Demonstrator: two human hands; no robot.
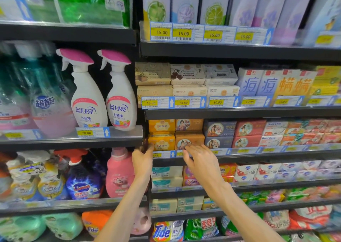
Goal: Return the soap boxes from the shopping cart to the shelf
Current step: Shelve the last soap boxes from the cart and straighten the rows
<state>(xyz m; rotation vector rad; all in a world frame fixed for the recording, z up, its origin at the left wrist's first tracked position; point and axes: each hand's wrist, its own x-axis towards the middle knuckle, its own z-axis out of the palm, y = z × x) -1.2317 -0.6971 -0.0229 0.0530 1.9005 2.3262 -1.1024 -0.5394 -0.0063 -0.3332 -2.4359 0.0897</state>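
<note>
With our left hand (142,158) touching the left end of the yellow box (161,141) on the shelf (258,156) and our right hand (199,160) resting straight-fingered on the orange box (189,140) beside it, we should probably push both 2 boxes back squarely, flush with that shelf's front row.

- Left hand (142,160) — arm raised forward, fingers reaching up, tips loosely bent.
- Right hand (200,160) — arm stretched alongside, palm down, fingers spread and nearly straight.
</note>
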